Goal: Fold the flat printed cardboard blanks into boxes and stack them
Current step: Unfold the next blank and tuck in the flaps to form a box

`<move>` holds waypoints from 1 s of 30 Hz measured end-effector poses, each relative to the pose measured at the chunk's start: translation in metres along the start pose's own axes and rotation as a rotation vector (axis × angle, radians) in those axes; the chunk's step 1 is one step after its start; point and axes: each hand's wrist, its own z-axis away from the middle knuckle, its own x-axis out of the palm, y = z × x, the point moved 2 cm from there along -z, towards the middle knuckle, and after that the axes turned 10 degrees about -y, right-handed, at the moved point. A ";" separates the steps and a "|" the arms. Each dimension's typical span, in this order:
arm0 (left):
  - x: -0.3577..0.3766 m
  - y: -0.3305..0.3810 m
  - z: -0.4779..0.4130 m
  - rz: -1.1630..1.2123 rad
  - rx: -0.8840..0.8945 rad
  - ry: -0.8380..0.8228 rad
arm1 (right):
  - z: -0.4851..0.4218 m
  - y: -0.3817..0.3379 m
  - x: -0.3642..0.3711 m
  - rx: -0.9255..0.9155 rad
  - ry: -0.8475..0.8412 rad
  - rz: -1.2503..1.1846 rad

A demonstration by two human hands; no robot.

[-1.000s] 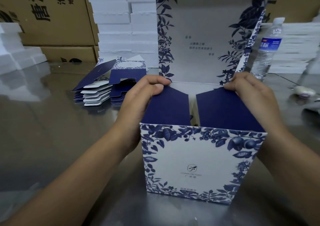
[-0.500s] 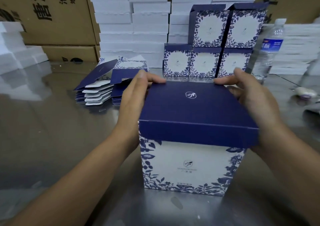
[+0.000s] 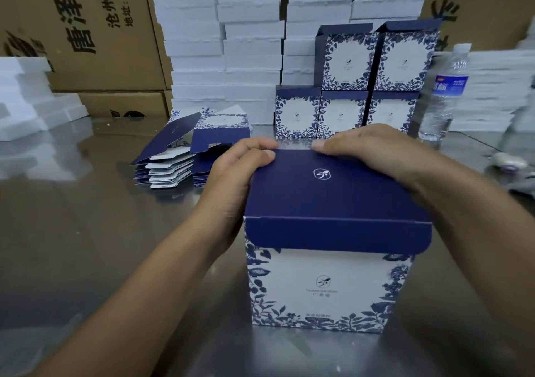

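Observation:
A folded blue-and-white floral box (image 3: 327, 290) stands on the steel table in front of me, its navy lid (image 3: 333, 194) folded down over the top. My left hand (image 3: 240, 171) holds the box's left side, fingers curled over the lid's far left edge. My right hand (image 3: 373, 151) lies over the lid's far right part, fingers curled at the back edge. A pile of flat blanks (image 3: 179, 156) lies to the left. Several finished boxes (image 3: 364, 87) are stacked in two rows behind.
The steel table (image 3: 86, 232) reflects light. White foam slabs (image 3: 252, 44) are piled against the back, with more foam (image 3: 26, 99) at far left. Brown cartons (image 3: 95, 38) stand behind. A water bottle (image 3: 443, 96) is at the right, near a small white object (image 3: 509, 161).
The tall printed lid flap came down from upright and now covers the top. Both hands moved from the inner navy flaps to the lid's far edge, my right hand sliding toward the middle.

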 end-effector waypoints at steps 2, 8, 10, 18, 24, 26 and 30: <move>-0.001 0.002 0.000 0.005 -0.033 -0.036 | 0.000 -0.002 -0.001 0.010 -0.023 0.051; -0.002 0.015 -0.007 -0.203 -0.118 -0.191 | -0.008 0.002 -0.002 0.023 -0.042 -0.033; -0.001 0.018 -0.011 -0.261 -0.155 -0.220 | -0.011 0.005 0.000 0.057 -0.081 -0.111; 0.007 0.021 -0.023 -0.211 -0.264 -0.267 | -0.016 0.013 0.000 0.080 -0.148 -0.265; 0.005 0.015 -0.025 -0.142 -0.263 -0.275 | -0.012 0.017 0.000 0.153 -0.176 -0.349; 0.004 0.012 -0.025 -0.133 -0.254 -0.230 | -0.010 0.016 0.000 0.159 -0.162 -0.339; -0.001 0.009 -0.018 -0.114 -0.166 -0.119 | -0.009 0.016 -0.002 0.140 -0.103 -0.322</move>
